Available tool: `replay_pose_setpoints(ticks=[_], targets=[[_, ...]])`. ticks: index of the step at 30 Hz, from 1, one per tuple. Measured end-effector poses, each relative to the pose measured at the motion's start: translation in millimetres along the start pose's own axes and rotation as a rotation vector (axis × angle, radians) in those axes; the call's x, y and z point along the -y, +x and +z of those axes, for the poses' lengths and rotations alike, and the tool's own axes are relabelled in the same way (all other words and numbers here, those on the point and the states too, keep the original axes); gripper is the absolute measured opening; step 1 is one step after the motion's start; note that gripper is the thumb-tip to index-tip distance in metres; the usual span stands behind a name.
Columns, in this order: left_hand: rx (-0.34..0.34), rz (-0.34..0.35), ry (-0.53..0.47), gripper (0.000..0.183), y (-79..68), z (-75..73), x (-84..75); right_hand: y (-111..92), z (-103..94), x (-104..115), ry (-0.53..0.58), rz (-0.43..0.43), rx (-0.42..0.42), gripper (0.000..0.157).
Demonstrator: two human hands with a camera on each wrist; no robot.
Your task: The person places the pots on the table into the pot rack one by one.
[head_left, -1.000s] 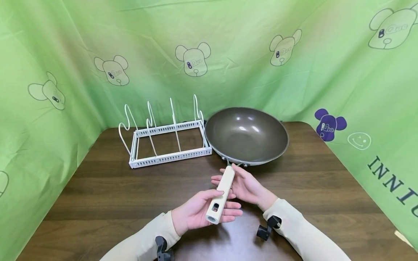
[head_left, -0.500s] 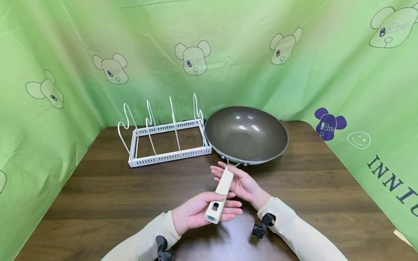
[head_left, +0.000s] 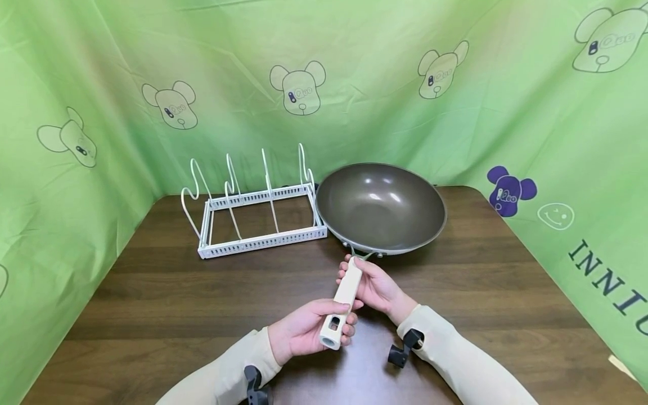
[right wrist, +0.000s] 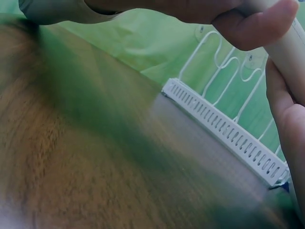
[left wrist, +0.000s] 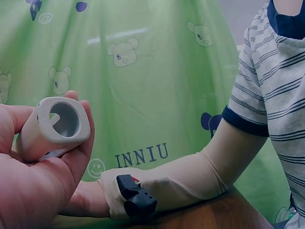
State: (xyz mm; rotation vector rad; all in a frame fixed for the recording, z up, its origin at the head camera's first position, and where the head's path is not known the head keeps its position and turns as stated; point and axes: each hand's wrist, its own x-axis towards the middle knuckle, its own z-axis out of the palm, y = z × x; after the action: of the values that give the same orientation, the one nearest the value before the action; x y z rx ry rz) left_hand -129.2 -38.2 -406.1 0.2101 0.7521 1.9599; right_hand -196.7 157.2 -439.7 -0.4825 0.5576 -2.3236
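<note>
A dark grey-brown wok (head_left: 381,207) sits on the wooden table (head_left: 162,304), its cream handle (head_left: 344,298) pointing toward me. My left hand (head_left: 309,329) grips the hollow end of the handle (left wrist: 55,126), fingers curled round it. My right hand (head_left: 372,284) holds the handle closer to the pan, with its fingers wrapped under it and its thumb (right wrist: 255,21) over it. Both arms wear cream sleeves.
A white wire pan rack (head_left: 255,211) with several upright dividers stands left of the wok, its slotted rail (right wrist: 224,131) close to my right hand. Green cloth with bear prints (head_left: 298,90) surrounds the table on three sides. A person's striped shirt (left wrist: 281,95) shows in the left wrist view.
Both hands have closed round the handle: fingers that lay flat under it are now curled round it. The wok has stayed where it was.
</note>
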Motion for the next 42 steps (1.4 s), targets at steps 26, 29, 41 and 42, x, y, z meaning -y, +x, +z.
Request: replay_pose_setpoints(ticks=[26, 29, 41, 42], targets=[[0.212, 0.006, -0.01, 0.019, 2.6, -5.2, 6.4, -1, -7.4, -5, -0.047, -0.032, 0.127, 0.024], [0.23, 0.005, -0.01, 0.02, 2.7, -6.9, 7.0, -1, -7.7, -5, -0.064, -0.037, 0.137, 0.026], [0.267, 0.012, 0.046, 0.018, 2.7, -9.8, 5.4, 1, -2.2, 0, -0.149, -0.062, 0.166, 0.027], [0.268, 0.014, 0.054, 0.018, 2.6, -9.7, 4.6, 2, -1.4, 1, -0.153, -0.066, 0.173, 0.027]])
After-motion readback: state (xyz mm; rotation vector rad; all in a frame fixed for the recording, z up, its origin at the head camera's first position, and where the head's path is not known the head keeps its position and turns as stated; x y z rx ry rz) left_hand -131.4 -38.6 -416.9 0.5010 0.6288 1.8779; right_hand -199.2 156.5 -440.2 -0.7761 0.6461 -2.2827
